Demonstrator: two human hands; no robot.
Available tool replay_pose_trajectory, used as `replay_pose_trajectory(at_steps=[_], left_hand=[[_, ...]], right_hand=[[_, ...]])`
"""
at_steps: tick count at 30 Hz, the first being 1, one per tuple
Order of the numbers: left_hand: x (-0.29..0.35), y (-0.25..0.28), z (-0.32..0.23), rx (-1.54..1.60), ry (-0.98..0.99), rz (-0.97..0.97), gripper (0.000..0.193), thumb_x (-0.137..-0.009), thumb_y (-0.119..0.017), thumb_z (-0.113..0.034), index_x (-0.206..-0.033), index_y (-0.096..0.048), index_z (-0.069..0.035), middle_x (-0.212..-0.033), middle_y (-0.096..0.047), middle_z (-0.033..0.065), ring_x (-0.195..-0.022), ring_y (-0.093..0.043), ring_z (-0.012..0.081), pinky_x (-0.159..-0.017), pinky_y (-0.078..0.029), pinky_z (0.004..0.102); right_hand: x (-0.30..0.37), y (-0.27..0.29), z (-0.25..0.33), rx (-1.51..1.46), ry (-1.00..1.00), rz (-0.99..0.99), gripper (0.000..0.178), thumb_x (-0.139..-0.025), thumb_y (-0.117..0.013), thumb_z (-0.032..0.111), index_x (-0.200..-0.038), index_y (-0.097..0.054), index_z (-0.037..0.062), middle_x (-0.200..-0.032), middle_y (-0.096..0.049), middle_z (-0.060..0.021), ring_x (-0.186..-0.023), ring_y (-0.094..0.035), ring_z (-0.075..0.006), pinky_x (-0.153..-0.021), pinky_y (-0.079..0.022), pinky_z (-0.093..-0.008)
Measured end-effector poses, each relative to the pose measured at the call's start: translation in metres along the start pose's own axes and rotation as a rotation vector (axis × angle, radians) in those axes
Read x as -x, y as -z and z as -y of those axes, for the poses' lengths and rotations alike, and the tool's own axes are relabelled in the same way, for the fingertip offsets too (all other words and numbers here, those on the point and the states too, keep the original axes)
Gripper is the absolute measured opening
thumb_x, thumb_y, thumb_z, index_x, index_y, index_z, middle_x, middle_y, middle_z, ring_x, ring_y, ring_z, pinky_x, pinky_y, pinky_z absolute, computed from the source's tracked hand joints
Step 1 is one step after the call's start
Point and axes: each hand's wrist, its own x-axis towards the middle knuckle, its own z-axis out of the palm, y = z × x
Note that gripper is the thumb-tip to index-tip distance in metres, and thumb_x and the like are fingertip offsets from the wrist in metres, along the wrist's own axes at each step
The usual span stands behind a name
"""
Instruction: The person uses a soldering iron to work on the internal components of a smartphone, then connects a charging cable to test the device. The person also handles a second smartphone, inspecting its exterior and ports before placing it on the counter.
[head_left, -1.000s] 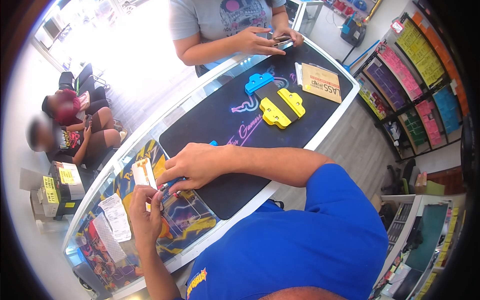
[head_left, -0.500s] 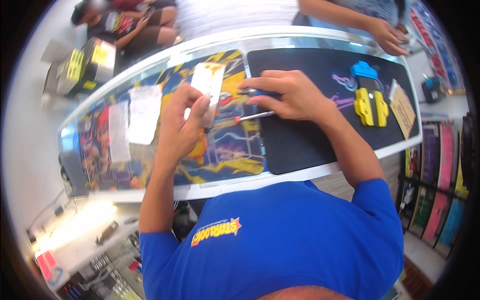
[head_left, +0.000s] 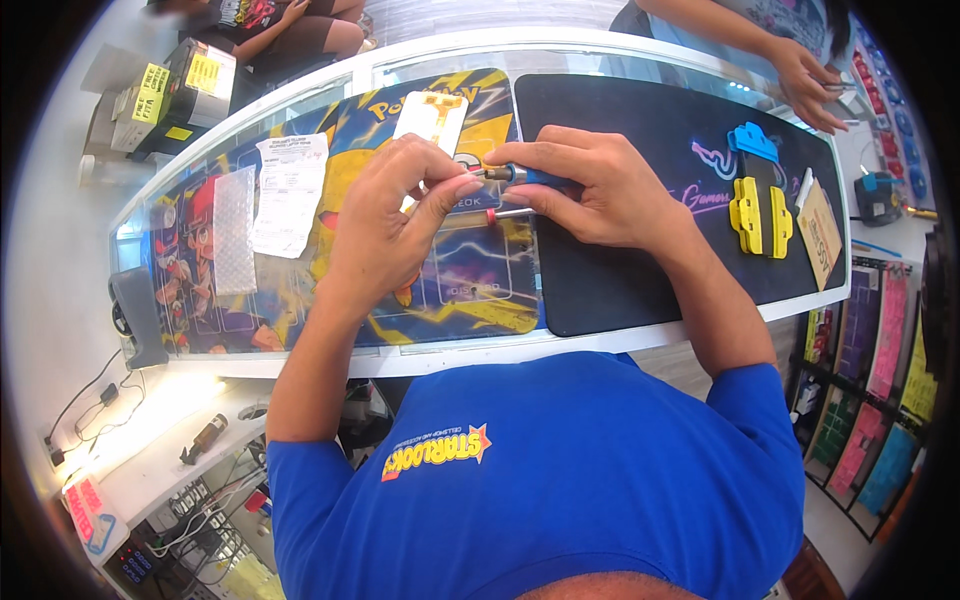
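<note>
My right hand grips a blue-handled screwdriver, its metal end pointing left. The left hand is closed in a pinch at that tip; whatever small piece lies between thumb and finger is hidden. Behind and partly under the left hand is a flat white panel with orange ribbon-like parts, like a phone screen's back. Below the screwdriver a thin tool with a red end shows, partly covered by my right fingers; whether it is held or lying, I cannot tell.
A colourful cartoon mat and a black mat cover the glass counter. Left lie a printed paper and bubble wrap. Yellow and blue clamps and a brown card are right. Another person's hand is across the counter.
My left hand has moved right, from over the white panel to the screwdriver's tip, where both hands now meet. The whole view has shifted slightly and sharpened.
</note>
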Motion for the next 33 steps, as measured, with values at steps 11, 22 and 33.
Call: replay_pose_trajectory(at_steps=[11,22,33], left_hand=[[-0.011,0.008,-0.003,-0.14,-0.083,0.142,0.01,-0.099,-0.077,-0.011,-0.096,-0.071,-0.003,-0.092,-0.069,0.0045,-0.08,-0.059,0.0141,-0.072,-0.047,0.0283],[-0.011,-0.01,-0.007,0.048,0.296,0.21,0.022,-0.106,-0.069,-0.02,-0.104,-0.066,0.001,-0.085,-0.063,0.004,-0.082,-0.057,0.0131,-0.078,-0.049,0.0315],[-0.007,-0.009,-0.003,0.039,0.358,0.162,0.03,-0.112,-0.064,-0.029,-0.1,-0.064,-0.002,-0.085,-0.065,0.0022,-0.079,-0.058,0.0105,-0.076,-0.048,0.0301]], right_hand=[[0.004,0.002,0.001,0.061,0.004,0.07,0.043,-0.099,-0.077,0.024,-0.141,-0.071,0.0169,-0.091,-0.067,-0.0099,-0.074,-0.067,-0.0307,-0.066,-0.053,-0.0401],[0.006,-0.01,-0.004,0.073,0.088,-0.024,0.02,-0.104,-0.07,0.028,-0.11,-0.075,0.0096,-0.094,-0.07,-0.0091,-0.079,-0.073,-0.0314,-0.066,-0.057,-0.0413],[0.008,-0.004,-0.009,0.096,0.03,-0.028,0.028,-0.105,-0.069,0.037,-0.11,-0.074,0.0092,-0.097,-0.074,-0.0095,-0.078,-0.074,-0.0327,-0.068,-0.058,-0.0437]])
